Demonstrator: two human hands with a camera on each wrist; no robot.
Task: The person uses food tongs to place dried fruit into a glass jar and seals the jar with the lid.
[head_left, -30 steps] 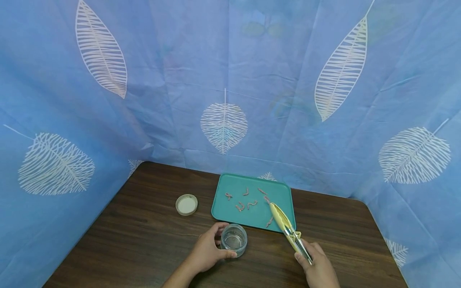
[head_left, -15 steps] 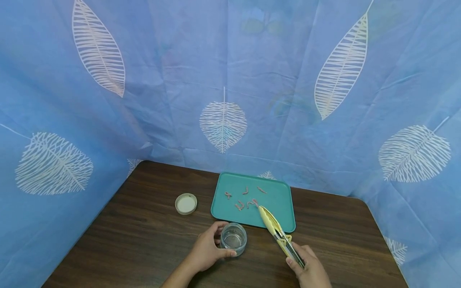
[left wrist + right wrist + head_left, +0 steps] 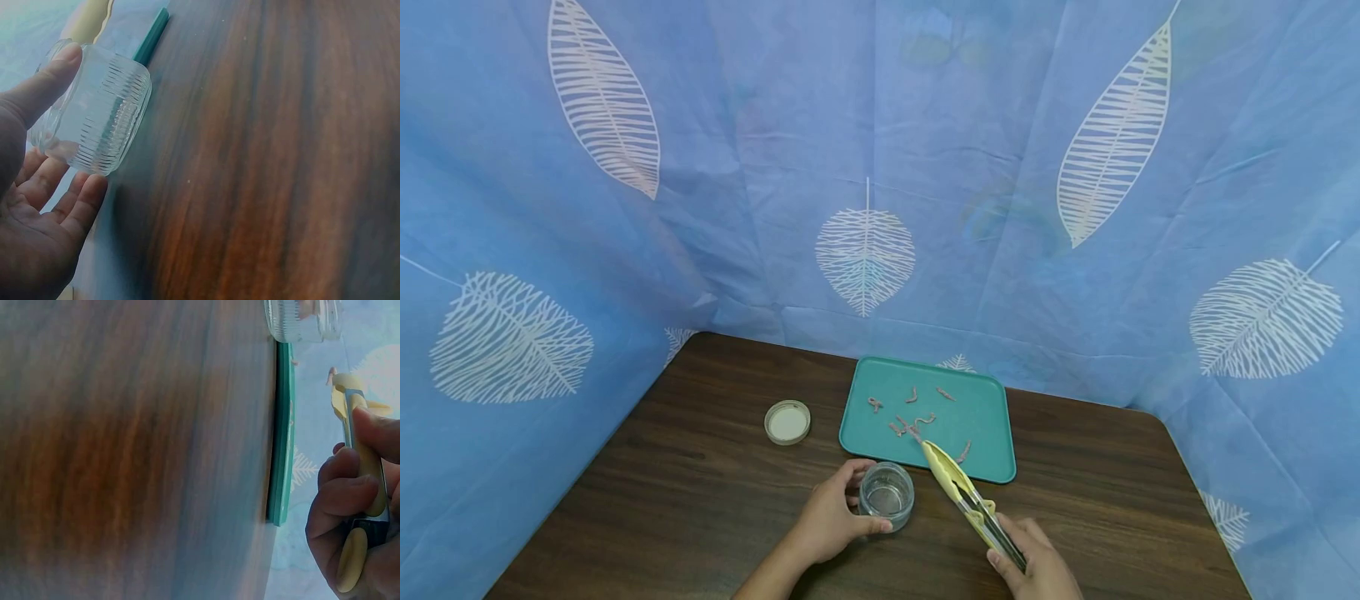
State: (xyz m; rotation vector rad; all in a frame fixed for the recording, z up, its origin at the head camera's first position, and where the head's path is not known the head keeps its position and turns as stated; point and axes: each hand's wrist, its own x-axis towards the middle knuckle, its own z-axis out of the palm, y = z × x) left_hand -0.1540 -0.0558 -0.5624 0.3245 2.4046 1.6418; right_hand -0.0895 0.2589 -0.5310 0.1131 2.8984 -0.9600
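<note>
My left hand (image 3: 832, 518) grips a clear glass jar (image 3: 887, 497) standing on the table, thumb on the near side and fingers on the far side. In the left wrist view the jar (image 3: 103, 112) shows ribbed walls, with the thumb near its rim. My right hand (image 3: 1036, 557) holds yellow-and-metal tongs (image 3: 966, 496), their tips over the tray's front edge. From the tips sticks out a pinkish twisted strip (image 3: 913, 431). In the right wrist view the fingers (image 3: 340, 503) wrap the tongs' handle (image 3: 369, 469). Several similar strips (image 3: 946, 393) lie scattered on the teal tray (image 3: 985, 417).
A round lid (image 3: 787, 422), pale inside, lies on the dark wooden table (image 3: 700, 467) left of the tray. Behind the table hangs a blue cloth (image 3: 760, 233) with white leaf prints, also along both sides.
My right hand has moved the tongs left and toward me, bringing the strip at their tips from the tray's right part to near the jar. The left hand and jar stay in place.
</note>
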